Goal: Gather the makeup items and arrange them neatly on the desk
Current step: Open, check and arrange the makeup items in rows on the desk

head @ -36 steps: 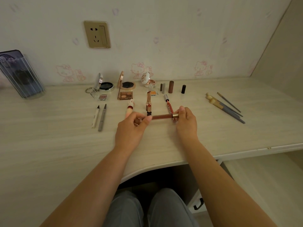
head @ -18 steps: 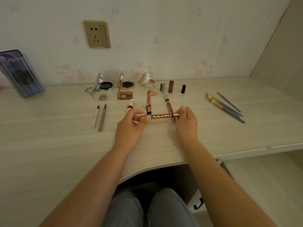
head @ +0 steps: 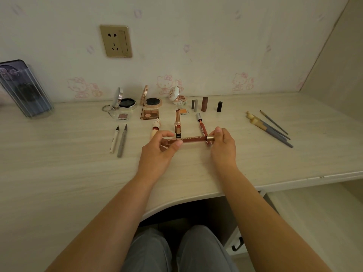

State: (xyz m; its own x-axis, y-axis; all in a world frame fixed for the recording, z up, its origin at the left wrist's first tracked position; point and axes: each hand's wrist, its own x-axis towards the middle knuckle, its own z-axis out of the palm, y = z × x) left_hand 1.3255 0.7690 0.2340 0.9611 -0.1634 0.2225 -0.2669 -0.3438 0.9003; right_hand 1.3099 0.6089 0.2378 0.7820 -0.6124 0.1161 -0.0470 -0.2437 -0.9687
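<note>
A brown lip pencil [head: 191, 138] with a gold cap end is held level just above the desk [head: 59, 173]. My left hand [head: 158, 154] pinches its left end and my right hand [head: 223, 147] pinches the gold cap end. Behind it lie an open gold lipstick [head: 178, 122], a red lip pencil [head: 202, 126] and a pink lipstick [head: 155, 128]. Two liner pens [head: 118, 141] lie to the left. Open compacts [head: 125, 103] [head: 152, 101], small eyeshadow pans [head: 150, 114] and loose caps [head: 204, 104] line the back.
Several makeup brushes [head: 269, 128] lie at the right of the desk. A clear ribbed holder [head: 25, 89] stands at the far left by the wall. A wall socket [head: 115, 41] is above. The desk's curved front edge is over my knees [head: 176, 248].
The pencil has been rolled between my fingers, so its printed lettering showed and partly turned away. Both hands stay in nearly the same place.
</note>
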